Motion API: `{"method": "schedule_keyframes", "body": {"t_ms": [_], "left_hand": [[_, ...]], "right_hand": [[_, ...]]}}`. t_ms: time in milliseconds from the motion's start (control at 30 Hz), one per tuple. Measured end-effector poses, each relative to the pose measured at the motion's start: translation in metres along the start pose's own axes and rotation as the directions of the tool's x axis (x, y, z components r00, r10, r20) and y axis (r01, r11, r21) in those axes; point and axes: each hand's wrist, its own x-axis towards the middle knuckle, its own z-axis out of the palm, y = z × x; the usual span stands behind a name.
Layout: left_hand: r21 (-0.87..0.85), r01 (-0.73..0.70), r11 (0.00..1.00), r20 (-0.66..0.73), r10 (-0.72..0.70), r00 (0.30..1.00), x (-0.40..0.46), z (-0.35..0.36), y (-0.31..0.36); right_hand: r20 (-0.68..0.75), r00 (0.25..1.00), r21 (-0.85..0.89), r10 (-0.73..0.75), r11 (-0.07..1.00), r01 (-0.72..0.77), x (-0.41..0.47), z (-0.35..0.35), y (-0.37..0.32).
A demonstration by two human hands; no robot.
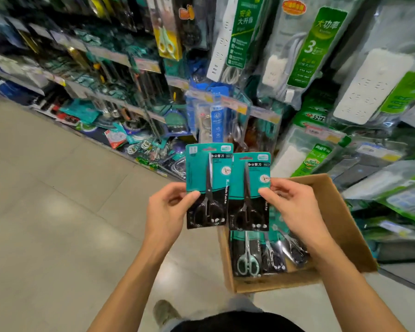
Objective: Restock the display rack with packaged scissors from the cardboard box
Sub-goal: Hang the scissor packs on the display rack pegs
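I hold two teal-and-black carded packs of black-handled scissors upright, side by side, in front of me. My left hand (170,209) pinches the left pack (209,178) by its left edge. My right hand (295,207) pinches the right pack (249,188) by its right edge. The right pack slightly overlaps the left one. Below them the open cardboard box (345,226) holds several more scissor packs (261,255), one with pale green handles. The display rack (201,101) stands beyond, hung with packaged goods.
Packaged white power strips (359,75) with green labels hang at the right, just above the box. Shelves of hardware run away to the left along a beige tiled floor (58,188). My shoe (165,312) shows at the bottom.
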Motion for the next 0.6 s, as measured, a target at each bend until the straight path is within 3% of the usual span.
{"method": "schedule_keyframes", "body": {"t_ms": [267, 600], "left_hand": [[-0.12, -0.093, 0.988, -0.103, 0.081, 0.991, 0.018, -0.145, -0.017], [-0.214, -0.103, 0.971, -0.256, 0.046, 0.966, 0.046, -0.28, -0.038]], "right_hand": [[-0.021, 0.995, 0.055, -0.1, 0.993, 0.101, 0.006, 0.133, -0.057], [0.095, 0.984, 0.111, -0.152, 0.984, 0.141, 0.026, 0.273, -0.099]]}}
